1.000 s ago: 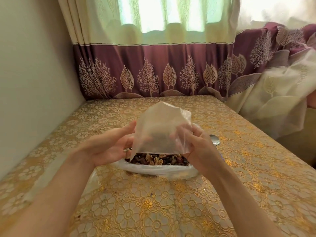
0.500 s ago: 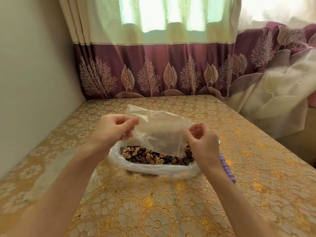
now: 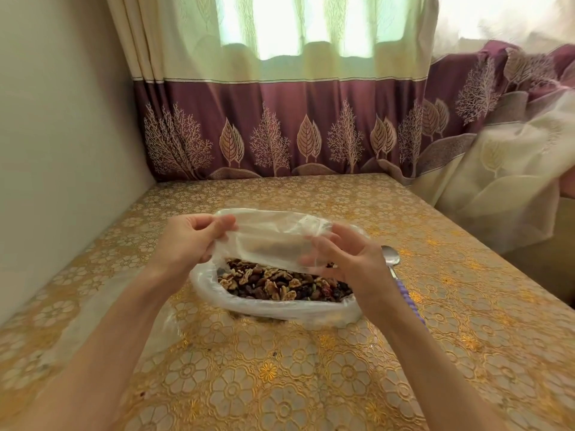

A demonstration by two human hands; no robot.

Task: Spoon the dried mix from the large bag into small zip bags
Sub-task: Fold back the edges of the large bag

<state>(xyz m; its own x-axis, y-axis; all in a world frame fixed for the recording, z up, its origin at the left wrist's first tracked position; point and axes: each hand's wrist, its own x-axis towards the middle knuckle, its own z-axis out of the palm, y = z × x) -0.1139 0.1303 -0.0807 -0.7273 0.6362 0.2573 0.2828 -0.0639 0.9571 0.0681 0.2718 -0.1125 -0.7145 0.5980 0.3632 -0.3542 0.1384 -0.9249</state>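
Observation:
A large clear bag [image 3: 270, 309] with its rim rolled down sits on the table, full of dried mix [image 3: 280, 283] of walnuts and dark fruit. Above it I hold a small clear zip bag [image 3: 270, 241] stretched sideways. My left hand [image 3: 193, 237] pinches its left end between thumb and fingers. My right hand [image 3: 345, 259] holds its right end, with the fingers partly behind the plastic. A spoon [image 3: 392, 261] with a metal bowl and purple handle lies on the table just right of my right hand.
The table [image 3: 466, 321] wears a gold flower-patterned cloth. More clear plastic [image 3: 102, 309] lies flat at the left under my left forearm. A wall runs along the left side, and maroon and cream curtains hang behind and at the right.
The small bag has turned from upright to stretched sideways. My hands have moved apart to its two ends, and the spoon's bowl is back in view.

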